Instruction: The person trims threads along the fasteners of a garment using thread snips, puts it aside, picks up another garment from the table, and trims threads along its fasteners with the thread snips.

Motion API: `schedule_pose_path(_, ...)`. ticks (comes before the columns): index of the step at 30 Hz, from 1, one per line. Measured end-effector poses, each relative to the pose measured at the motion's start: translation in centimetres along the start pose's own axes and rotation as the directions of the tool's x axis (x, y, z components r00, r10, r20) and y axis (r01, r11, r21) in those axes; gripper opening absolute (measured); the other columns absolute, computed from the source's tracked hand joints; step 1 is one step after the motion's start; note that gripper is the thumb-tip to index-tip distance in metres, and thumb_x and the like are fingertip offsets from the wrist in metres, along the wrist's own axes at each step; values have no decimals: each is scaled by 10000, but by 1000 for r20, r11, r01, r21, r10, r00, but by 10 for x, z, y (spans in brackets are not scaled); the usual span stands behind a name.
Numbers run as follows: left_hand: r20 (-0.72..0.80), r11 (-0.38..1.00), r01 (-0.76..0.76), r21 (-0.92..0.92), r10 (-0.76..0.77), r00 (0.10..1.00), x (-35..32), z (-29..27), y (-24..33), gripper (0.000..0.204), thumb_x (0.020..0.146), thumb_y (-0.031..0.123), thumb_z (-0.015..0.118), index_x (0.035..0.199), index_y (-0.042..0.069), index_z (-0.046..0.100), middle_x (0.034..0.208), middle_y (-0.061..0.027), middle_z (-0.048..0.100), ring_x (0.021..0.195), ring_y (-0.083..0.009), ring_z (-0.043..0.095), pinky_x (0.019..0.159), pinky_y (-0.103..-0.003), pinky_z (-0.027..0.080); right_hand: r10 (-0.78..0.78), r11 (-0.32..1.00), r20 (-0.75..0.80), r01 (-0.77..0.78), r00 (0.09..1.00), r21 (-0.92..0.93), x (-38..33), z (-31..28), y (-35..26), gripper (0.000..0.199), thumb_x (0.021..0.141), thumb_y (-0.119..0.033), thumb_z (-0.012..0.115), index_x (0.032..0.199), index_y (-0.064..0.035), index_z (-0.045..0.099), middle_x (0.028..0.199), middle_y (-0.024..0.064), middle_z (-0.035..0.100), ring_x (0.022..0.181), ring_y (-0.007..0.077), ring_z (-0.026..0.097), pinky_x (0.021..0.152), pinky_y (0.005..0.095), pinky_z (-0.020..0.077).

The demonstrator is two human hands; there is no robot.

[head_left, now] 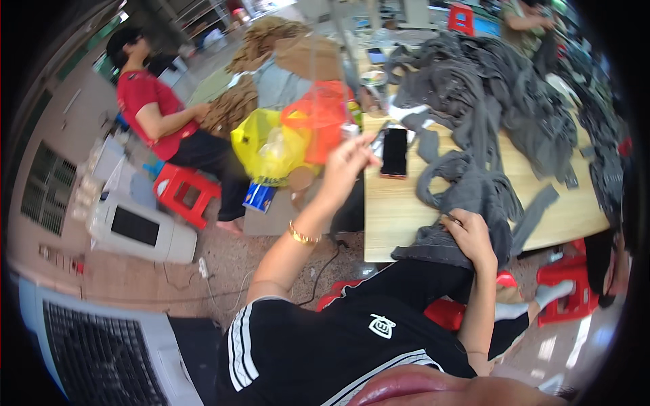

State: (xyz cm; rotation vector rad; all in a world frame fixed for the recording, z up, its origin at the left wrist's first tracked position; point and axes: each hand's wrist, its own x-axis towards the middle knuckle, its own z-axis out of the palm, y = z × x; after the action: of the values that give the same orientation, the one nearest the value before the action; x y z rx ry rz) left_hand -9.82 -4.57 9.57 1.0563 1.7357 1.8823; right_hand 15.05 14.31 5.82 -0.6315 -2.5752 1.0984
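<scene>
My right hand [468, 238] is closed on a dark grey garment [467, 193] at the near edge of the table, thumb and fingers pinching the cloth. My left hand [349, 168], with a gold bracelet on its wrist, is raised left of a black phone [394, 153]. Its fingers are drawn together in a pinch; anything between them is too small to make out. The garment's long strips run back into a big heap of grey cloth [453, 84]. A loose grey strip [535, 220] lies to the right of the garment.
The pale wooden table [382, 230] fills the right centre. Yellow [261, 145] and red plastic bags [325, 115] lie to its left. A person in red [152, 101] sits at the left handling brown cloth [233, 108]. Red stools [186, 193] and a grey cooler [135, 230] stand on the floor.
</scene>
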Motion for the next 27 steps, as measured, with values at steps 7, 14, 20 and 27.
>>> schedule_pose_path(7,332,973,-116,200,44,942,62,63,10,667,958,191,602,1515,25,275,691,-17,627,672,-77,605,666,-236,455,-58,989,-87,45,995,-142,-6,4,-13,221,843,-274,626,851,-59,678,772,203,651,775,398,643,684,486,495)
schedule_pose_path(14,569,998,27,52,-52,821,237,163,96,834,923,172,635,1534,-5,96,639,-10,566,549,-131,601,695,-358,596,-172,924,-184,94,968,-371,-26,17,-10,183,763,-218,673,880,-78,662,804,130,679,786,329,669,676,450,525)
schedule_pose_path(20,189,954,22,298,-82,979,314,185,82,331,883,63,520,1204,67,441,713,-107,646,540,-197,628,512,-374,544,-255,895,-329,94,909,-435,-37,26,-14,173,713,-196,698,823,-86,622,729,92,636,724,289,656,630,406,526)
schedule_pose_path(27,182,943,55,329,-120,976,328,192,80,786,898,44,588,1559,178,186,695,-62,623,546,-169,615,493,-354,559,-262,919,-375,111,889,-379,-36,23,-9,157,718,-194,691,808,-85,622,711,84,630,700,287,652,619,403,522)
